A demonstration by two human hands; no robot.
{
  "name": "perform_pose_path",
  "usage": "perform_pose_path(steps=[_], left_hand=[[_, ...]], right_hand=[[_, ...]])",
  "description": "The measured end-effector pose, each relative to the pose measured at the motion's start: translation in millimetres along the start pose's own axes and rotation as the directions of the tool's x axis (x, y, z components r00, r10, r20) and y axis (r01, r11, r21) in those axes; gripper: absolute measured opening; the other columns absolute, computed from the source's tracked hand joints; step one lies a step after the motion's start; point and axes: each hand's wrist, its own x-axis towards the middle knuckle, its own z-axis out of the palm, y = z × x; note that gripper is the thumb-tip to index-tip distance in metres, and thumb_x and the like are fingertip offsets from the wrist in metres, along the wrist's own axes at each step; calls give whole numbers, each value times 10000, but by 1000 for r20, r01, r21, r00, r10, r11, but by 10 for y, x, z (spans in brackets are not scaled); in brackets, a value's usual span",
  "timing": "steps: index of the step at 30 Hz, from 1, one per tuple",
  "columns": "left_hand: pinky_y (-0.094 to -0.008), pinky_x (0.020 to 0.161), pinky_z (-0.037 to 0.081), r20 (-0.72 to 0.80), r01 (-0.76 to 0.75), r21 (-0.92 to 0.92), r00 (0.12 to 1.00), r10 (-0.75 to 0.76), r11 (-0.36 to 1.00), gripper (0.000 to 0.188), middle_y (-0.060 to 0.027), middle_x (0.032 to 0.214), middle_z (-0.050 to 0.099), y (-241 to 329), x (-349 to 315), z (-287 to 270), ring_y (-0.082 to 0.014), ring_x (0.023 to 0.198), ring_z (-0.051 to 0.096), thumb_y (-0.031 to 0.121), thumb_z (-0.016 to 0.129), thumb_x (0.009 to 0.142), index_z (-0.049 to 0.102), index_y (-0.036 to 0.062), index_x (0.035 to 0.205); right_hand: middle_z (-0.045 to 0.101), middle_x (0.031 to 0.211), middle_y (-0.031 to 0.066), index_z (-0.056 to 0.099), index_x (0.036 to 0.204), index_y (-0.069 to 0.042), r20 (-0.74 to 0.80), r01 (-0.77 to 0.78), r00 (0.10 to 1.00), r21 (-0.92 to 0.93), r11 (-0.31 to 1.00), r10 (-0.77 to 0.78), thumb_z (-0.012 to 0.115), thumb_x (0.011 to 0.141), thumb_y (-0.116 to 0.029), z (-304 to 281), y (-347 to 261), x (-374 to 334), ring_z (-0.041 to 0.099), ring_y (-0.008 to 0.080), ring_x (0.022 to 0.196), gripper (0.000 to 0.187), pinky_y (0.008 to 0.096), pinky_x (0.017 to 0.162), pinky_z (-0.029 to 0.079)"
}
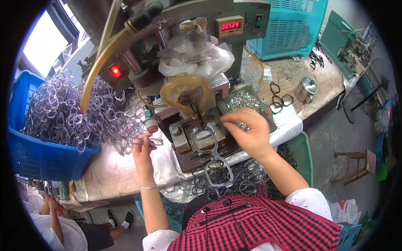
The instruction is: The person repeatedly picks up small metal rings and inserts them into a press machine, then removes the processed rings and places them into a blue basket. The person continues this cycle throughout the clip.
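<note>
A clear plastic eyeglass frame [218,172] rests with one rim on the machine's metal fixture [182,144], under the press head. Its other rim hangs over the front, toward my apron. My right hand [251,131] is just right of the fixture, thumb and fingers pinched together; anything between them is too small to make out. Beside it stands a tray of small shiny metal parts [240,101], partly covered by that hand. At the edge of the loose frames, below a red push button [151,124], my left hand [143,154] has its fingers closed on another clear eyeglass frame [156,142].
A blue basket [50,161] heaped with clear frames [63,111] stands left. Dark frames [247,175] fill a green bin [305,154] below the bench edge. A metal cup [306,90] and black frames [277,98] lie right. Another person [63,226] works at lower left.
</note>
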Motion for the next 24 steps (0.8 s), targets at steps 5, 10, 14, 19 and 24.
perform_pose_path(steps=[5, 10, 14, 19, 24], left_hand=[[-281, 623, 510, 8, 228, -391, 970, -244, 892, 225, -107, 910, 665, -30, -248, 115, -162, 711, 607, 229, 490, 1027, 613, 41, 1007], [-268, 615, 510, 70, 179, -570, 983, -169, 802, 197, -119, 940, 685, 352, -339, 194, -164, 744, 626, 206, 497, 1025, 625, 57, 1017], [-251, 556, 522, 29, 5, -564, 999, 14, 826, 180, -116, 833, 637, 1190, -630, 671, -157, 733, 623, 227, 470, 1038, 537, 60, 1031], [-255, 402, 427, 415, 310, -597, 909, -45, 740, 245, -247, 682, 605, 1593, -1077, 908, -208, 457, 533, 267, 406, 1009, 436, 33, 944], [-265, 431, 455, 757, 800, -185, 486, -436, 571, 227, -274, 829, 678, 1195, -833, 1376, -219, 532, 593, 274, 395, 1041, 490, 86, 958]], right_hand=[[681, 1020, 95, 583, 1148, 24, 35, -208, 978, 329, 921, 208, 694, 832, -5, 445, 9, 41, 677, 152, 945, 337, 288, 843, 519], [690, 957, 53, 549, 1210, 41, 52, -283, 954, 487, 826, 296, 689, 831, 23, 488, 25, 2, 653, 112, 898, 404, 252, 866, 483], [705, 943, 52, 527, 1251, 33, 116, -367, 921, 585, 724, 373, 674, 833, 4, 470, -247, 86, 641, 100, 924, 444, 262, 880, 475], [687, 1156, 145, 549, 1267, 19, 111, -321, 946, 440, 839, 305, 639, 841, -37, 356, -404, -8, 662, 202, 1055, 440, 308, 965, 468], [628, 1236, 195, 721, 1014, -85, 34, -38, 997, -555, 831, 68, 698, 786, -137, 70, 466, 4, 524, 370, 1273, 235, 487, 1020, 451]])
